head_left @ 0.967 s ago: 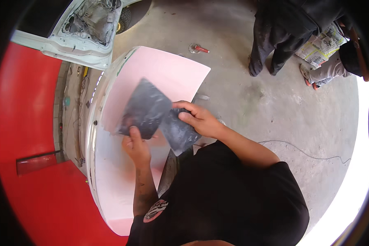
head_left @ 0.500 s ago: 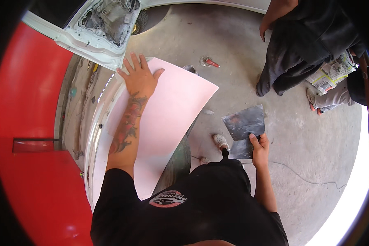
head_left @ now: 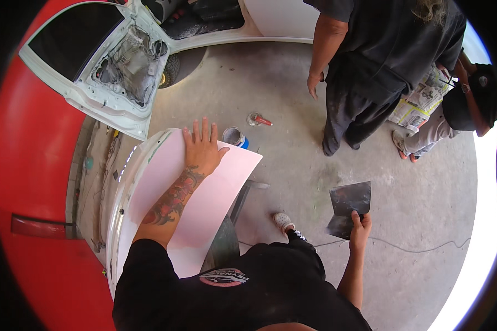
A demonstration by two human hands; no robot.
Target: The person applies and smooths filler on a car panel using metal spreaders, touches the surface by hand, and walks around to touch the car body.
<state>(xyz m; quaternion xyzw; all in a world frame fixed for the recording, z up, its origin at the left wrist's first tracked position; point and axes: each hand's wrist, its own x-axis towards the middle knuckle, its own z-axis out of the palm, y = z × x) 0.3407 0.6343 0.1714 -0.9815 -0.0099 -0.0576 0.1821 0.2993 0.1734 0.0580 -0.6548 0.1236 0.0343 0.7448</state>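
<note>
My left hand [head_left: 202,153] lies flat near the far edge of a pale pink, curved car panel [head_left: 212,198], its fingers spread and pointing away from me. The panel has a white outer edge along its left side and rests on a dark support partly hidden beneath it. Away to the right, over the concrete floor, my right hand [head_left: 360,231] pinches a dark grey sheet of sandpaper [head_left: 350,196] between thumb and fingers. The sheet is creased across its middle, with pale dust smeared on it.
Beyond the panel stand an open tin [head_left: 235,137] with a blue side and a red-handled tool [head_left: 261,119]. A stripped white car door [head_left: 94,102] hangs open at far left, beside a red surface [head_left: 33,165]. Two people stand at far right. A cable [head_left: 408,250] crosses the floor.
The view has tilted up, showing more of the white car and the people. My left hand stays on the panel near its far edge. My right hand keeps hold of the sandpaper, which has turned slightly.
</note>
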